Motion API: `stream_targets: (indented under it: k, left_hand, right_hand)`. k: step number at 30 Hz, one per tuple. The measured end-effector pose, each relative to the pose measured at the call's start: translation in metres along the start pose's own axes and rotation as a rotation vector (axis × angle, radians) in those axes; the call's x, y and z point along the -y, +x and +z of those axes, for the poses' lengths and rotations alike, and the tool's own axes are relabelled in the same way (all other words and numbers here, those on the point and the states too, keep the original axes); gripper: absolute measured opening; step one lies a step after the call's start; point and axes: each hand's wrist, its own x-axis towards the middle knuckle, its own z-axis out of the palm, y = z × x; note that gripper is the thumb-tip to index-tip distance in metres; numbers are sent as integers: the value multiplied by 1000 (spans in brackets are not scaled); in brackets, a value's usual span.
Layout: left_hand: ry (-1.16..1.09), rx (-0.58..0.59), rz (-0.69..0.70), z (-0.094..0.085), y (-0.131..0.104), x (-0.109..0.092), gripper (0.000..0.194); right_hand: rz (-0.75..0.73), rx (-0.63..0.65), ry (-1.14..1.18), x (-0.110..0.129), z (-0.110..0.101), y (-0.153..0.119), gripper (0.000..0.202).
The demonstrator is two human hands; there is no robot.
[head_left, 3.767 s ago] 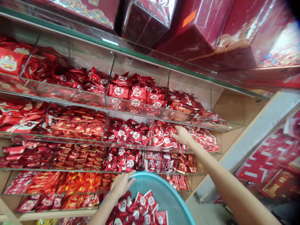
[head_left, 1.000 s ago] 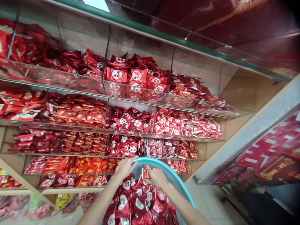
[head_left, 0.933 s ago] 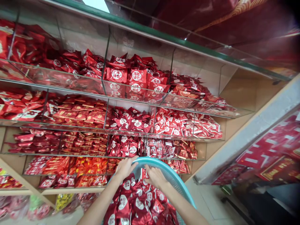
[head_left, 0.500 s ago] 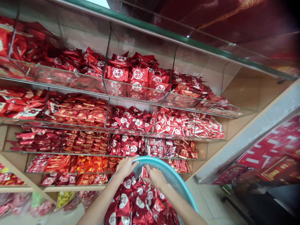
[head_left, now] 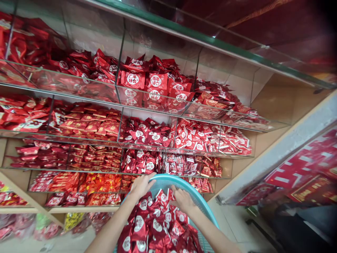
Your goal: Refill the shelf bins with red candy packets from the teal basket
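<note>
Currently | left hand point(head_left: 143, 186): grip curled round rim of teal mesh basket point(head_left: 197, 197) | glossy red packets point(head_left: 157, 225): heaped inside | right hand point(head_left: 183, 201): grip bent at packets, cannot tell if pinching one | step: apparently arranging packets; next move calls for steady rim

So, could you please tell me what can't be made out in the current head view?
All in the head view:
1. The inside bottom of the teal basket: covered by red packets; its near side is cut off by the picture's bottom edge.
2. Whether the right hand grips a packet: the hand itself covers the spot.
3. What the dark object is: blurred and cut off by the picture's edge.
4. Lettering on the gold-bordered red sheet: blurred.
</note>
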Motion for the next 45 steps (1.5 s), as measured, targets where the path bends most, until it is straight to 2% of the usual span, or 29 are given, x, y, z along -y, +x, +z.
stream_targets:
  k: [7,12,19,22,24,26,28,31,35,38,41,45]
  left_hand:
    - [-2,-2,9,0,0,0,46]
    - [-1,20,-10,-1,0,-1,47]
    - [18,19,3,-1,-1,0,46]
    - [25,5,4,-1,-1,0,45]
    - [19,6,3,-2,-1,1,46]
    - [4,16,6,-2,-1,2,46]
    - [-9,18,11,-2,0,3,45]
    - [-1,14,11,-1,1,4,46]
    - [15,21,6,0,1,5,46]
    - [4,25,-1,0,1,5,45]
    - [-8,26,-10,-2,1,4,44]
    - [0,24,-1,-5,-1,2,43]
  right_hand:
    - [13,-24,112,3,3,-1,49]
    - [-9,-131,191,-10,11,-9,36]
    - [134,-63,-91,-16,27,-21,61]
    - [160,-96,-118,-10,33,-22,66]
    - [170,-106,-116,-8,30,-23,67]
    - [163,-122,-103,-7,16,-26,68]
    - [133,-161,-60,-8,-11,-28,60]
    - [84,-298,49,-15,-69,-29,37]
    - [57,-594,126,-33,-154,-21,28]
    - [12,-724,171,-48,-200,-3,22]
    - [28,-713,198,-53,-223,21,19]
    - [136,-555,127,-41,-229,49,31]
